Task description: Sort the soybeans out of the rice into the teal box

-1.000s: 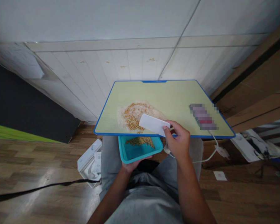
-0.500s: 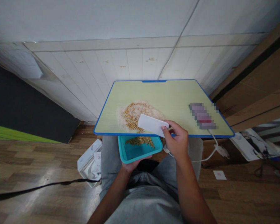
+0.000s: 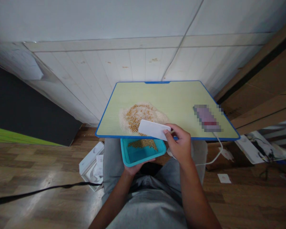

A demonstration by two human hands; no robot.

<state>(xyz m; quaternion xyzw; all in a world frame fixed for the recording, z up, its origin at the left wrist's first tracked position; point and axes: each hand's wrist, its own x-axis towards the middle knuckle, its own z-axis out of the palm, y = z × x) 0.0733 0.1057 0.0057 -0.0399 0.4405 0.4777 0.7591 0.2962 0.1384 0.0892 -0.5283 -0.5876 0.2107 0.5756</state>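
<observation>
My right hand (image 3: 180, 141) pinches one end of a flat white card (image 3: 152, 128) between thumb and fingers. The card's far end lies over the near side of a pile of yellow soybeans (image 3: 132, 124) mixed with rice (image 3: 147, 111). This pile rests on a pale green table (image 3: 176, 98) with a blue rim. Below the table's near edge, my left hand (image 3: 134, 168) holds a turquoise plastic tub (image 3: 138, 157) from underneath, its fingers mostly hidden. Soybeans (image 3: 143, 144) lie along the far side inside the tub.
A pixelated phone-like object (image 3: 207, 117) lies at the table's right, with a white cable (image 3: 219, 152) hanging from it. An opened white box (image 3: 92, 167) is on the floor at left. Cardboard boxes (image 3: 264, 82) stand at right, and a wall (image 3: 140, 63) rises behind the table.
My right hand and the card have shifted slightly left and toward me, nearer the table's edge. The tub in my left hand stays in about the same place.
</observation>
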